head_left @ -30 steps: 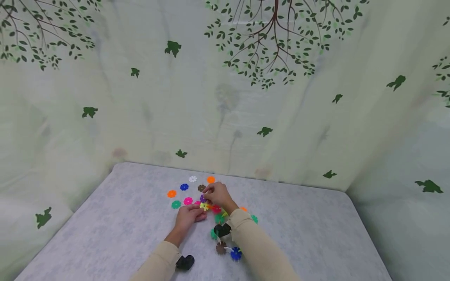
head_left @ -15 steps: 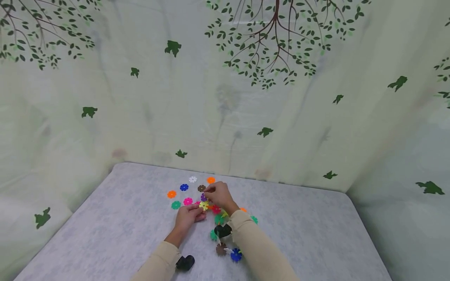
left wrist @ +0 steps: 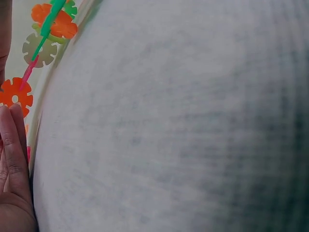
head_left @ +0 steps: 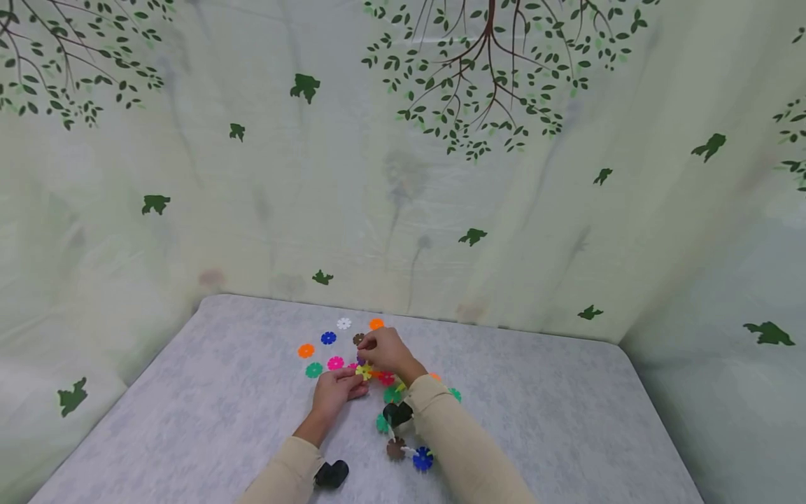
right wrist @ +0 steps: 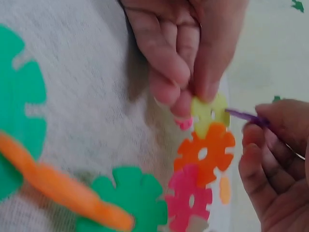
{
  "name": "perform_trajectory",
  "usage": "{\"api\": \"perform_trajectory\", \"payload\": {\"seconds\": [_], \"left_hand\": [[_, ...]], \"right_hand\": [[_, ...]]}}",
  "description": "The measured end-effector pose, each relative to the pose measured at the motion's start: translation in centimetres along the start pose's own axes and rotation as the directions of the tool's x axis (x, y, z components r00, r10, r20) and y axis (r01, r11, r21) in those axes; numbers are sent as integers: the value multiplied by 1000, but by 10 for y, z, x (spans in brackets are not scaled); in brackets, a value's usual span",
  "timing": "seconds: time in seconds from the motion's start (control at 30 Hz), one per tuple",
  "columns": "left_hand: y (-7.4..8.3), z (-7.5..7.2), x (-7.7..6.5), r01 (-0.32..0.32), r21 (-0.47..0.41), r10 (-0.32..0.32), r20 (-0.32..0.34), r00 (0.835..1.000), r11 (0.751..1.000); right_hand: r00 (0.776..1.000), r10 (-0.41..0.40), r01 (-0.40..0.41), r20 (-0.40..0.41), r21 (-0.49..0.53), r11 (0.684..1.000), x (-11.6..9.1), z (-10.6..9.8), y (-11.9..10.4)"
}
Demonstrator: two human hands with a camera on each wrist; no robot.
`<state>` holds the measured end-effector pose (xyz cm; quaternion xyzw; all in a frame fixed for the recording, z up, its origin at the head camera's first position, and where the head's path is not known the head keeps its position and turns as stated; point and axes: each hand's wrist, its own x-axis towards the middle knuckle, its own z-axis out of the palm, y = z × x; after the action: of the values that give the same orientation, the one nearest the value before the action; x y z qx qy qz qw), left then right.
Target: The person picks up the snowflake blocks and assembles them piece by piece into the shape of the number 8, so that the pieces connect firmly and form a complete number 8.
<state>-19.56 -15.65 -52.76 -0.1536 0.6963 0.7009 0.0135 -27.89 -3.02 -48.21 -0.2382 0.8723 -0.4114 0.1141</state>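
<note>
My left hand (head_left: 332,393) pinches a yellow flower-shaped notched disc (right wrist: 211,113) between thumb and fingers. The yellow disc ends a chain of interlocked discs, with an orange disc (right wrist: 205,151), a pink disc (right wrist: 190,198) and a green disc (right wrist: 128,198) following it. From the other side, my right hand (head_left: 387,351) pinches a purple disc (right wrist: 247,116). That disc is turned edge-on, and its edge meets the yellow rim; how deep it sits in a notch I cannot tell. In the left wrist view only the left fingers (left wrist: 14,154) and part of the chain show.
Loose discs lie beyond the hands, among them a white (head_left: 343,323), a blue (head_left: 328,337), an orange (head_left: 306,351) and a green one (head_left: 313,369). The chain runs toward me past a brown disc (head_left: 396,449) to a blue disc (head_left: 423,459). A leaf-printed curtain (head_left: 271,210) surrounds the table (head_left: 554,406).
Both hands stay almost in place. The right fingers have dipped slightly toward the yellow disc, and less of the purple disc shows in the head view.
</note>
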Motion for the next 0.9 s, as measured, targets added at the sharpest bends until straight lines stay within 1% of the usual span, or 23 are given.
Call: {"api": "perform_trajectory", "payload": {"seconds": [0.13,0.27,0.33,0.43,0.57,0.67,0.9], "left_hand": [[1,0,0,-2,-14,2,3,1000,1000],[2,0,-1,1,1,-1,-2,1000,1000],[1,0,-1,0,4,0,-3,1000,1000],[0,0,-1,2,4,-2,-6,1000,1000],[0,0,0,4,-4,-4,-15,1000,1000],[0,0,-1,2,-15,-3,-17,1000,1000],[2,-1,-2,27,-52,-28,-27,999,998]], "right_hand": [[999,3,-7,43,84,996,1,-3,7],[997,1,-16,78,197,980,0,-4,15],[996,-10,-13,93,251,968,0,-3,20],[993,-25,-16,114,344,939,0,-1,28],[992,-37,-17,116,435,900,-1,3,32],[993,-41,-10,108,440,898,-1,7,31],[996,-20,-19,90,411,911,2,14,28]]}}
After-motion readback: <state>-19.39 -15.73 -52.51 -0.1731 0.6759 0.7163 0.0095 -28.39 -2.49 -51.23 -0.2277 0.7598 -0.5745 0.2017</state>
